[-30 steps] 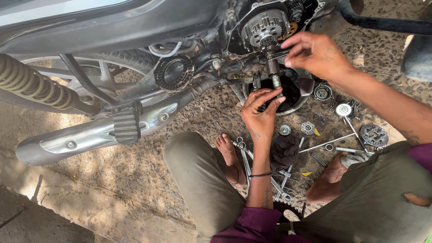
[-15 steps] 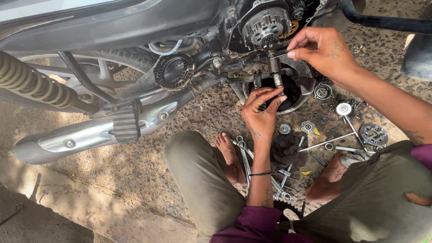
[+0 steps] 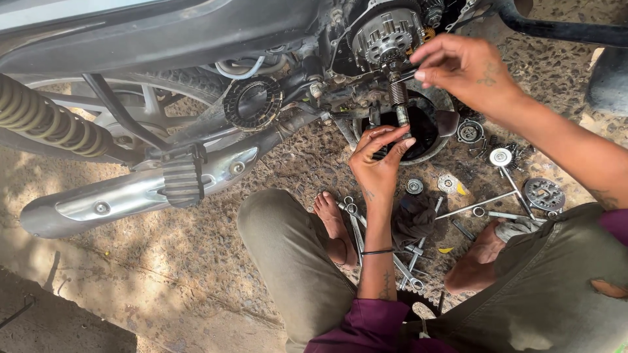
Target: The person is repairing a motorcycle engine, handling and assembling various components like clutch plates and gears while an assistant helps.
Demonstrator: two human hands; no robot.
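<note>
The engine side of the motorcycle (image 3: 196,39) stands open: the cover is off, the toothed clutch hub (image 3: 386,33) is bare, and a dark drain pan (image 3: 428,134) sits under it on the ground. Wrenches (image 3: 356,225), a round plate (image 3: 544,193), a bearing (image 3: 414,186) and small bolts lie spread on the ground between the person's feet, so the strip-down looks well along and nothing appears refitted yet.

The work in hand is a socket tool (image 3: 398,98) with a ribbed grip. Its long axis runs nearly straight from 12 to 6 o'clock in the view, its working end pointing up toward 12 into the centre of the hub, its free end down over the pan.

The left hand (image 3: 379,160) pinches the lower end of the tool with narrow, closed fingers. The right hand (image 3: 468,68), reaching in from 3 o'clock, holds its fingertips closed at the tool's top, just below the hub.
</note>
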